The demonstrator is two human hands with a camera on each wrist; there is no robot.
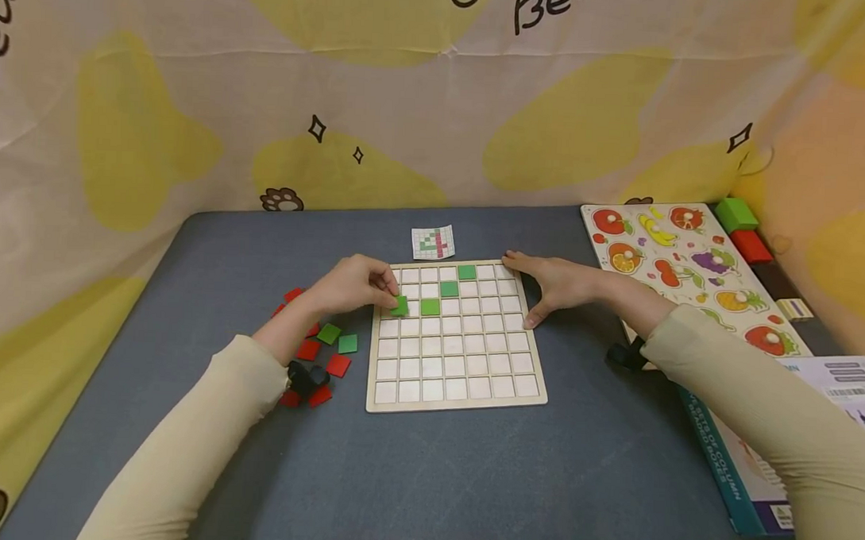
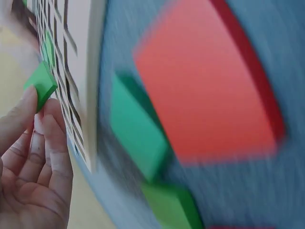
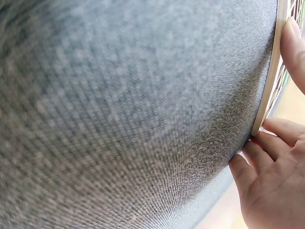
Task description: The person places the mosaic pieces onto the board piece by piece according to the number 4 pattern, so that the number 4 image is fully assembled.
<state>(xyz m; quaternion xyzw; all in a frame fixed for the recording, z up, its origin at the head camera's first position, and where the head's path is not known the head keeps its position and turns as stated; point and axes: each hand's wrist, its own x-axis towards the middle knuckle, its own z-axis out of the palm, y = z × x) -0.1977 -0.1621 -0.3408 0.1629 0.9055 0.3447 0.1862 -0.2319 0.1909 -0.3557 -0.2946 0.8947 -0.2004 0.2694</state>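
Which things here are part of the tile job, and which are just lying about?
In use: left hand pinching a green tile; right hand steadying the grid board; pattern card; loose red and green tiles.

Lying about: fruit puzzle; box; green and red blocks.

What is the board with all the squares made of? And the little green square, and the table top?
The board looks like pale, unpainted wood: light tan frame, thin flat edge in the right wrist view. The green tile pinched by the left hand is probably painted wood or foam: thick, matte, solid colour; I cannot tell which. The table seems covered in grey woven fabric: the weave shows up close.
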